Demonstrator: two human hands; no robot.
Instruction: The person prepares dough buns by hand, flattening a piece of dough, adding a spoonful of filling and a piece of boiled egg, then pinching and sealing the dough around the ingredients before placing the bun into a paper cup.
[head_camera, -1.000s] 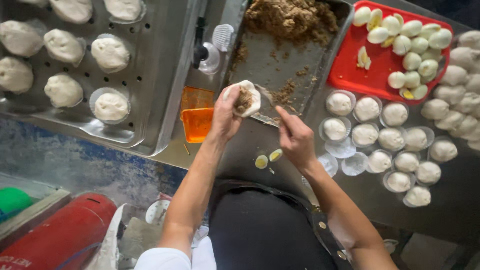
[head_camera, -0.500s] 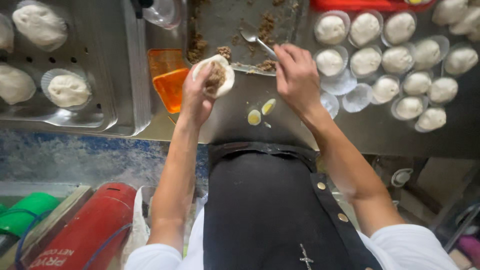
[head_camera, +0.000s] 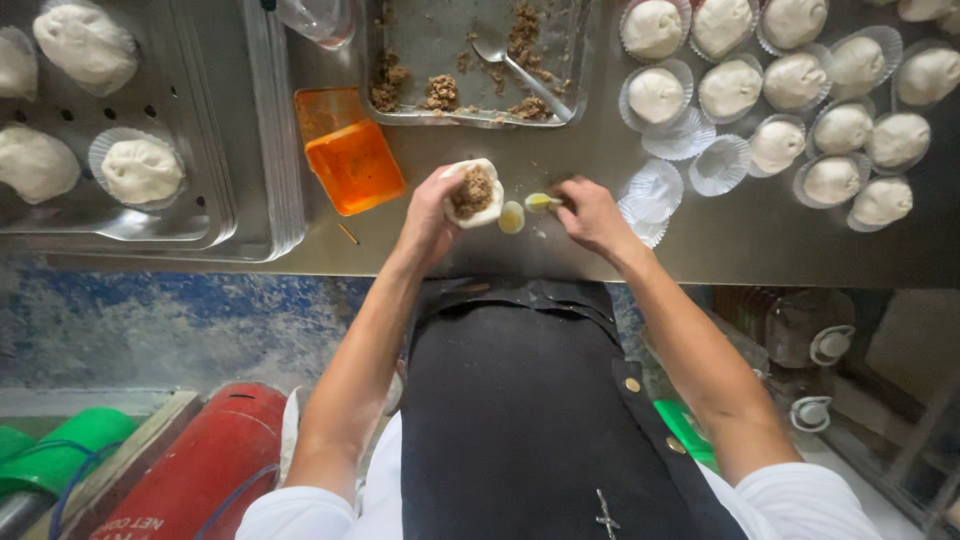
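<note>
A steel counter (head_camera: 760, 245) stood over a mottled blue floor (head_camera: 150, 320). The left hand (head_camera: 432, 205) cupped filled dough (head_camera: 475, 192); the right hand (head_camera: 590, 212) pinched an egg piece (head_camera: 540, 202) beside another (head_camera: 511, 216). The tray (head_camera: 420, 60) and buns (head_camera: 845, 125) ran off-frame.

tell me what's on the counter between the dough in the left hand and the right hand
In the head view, a pale yellow egg piece lies on the counter between the dough and the right hand, whose fingers touch a second piece.
</note>
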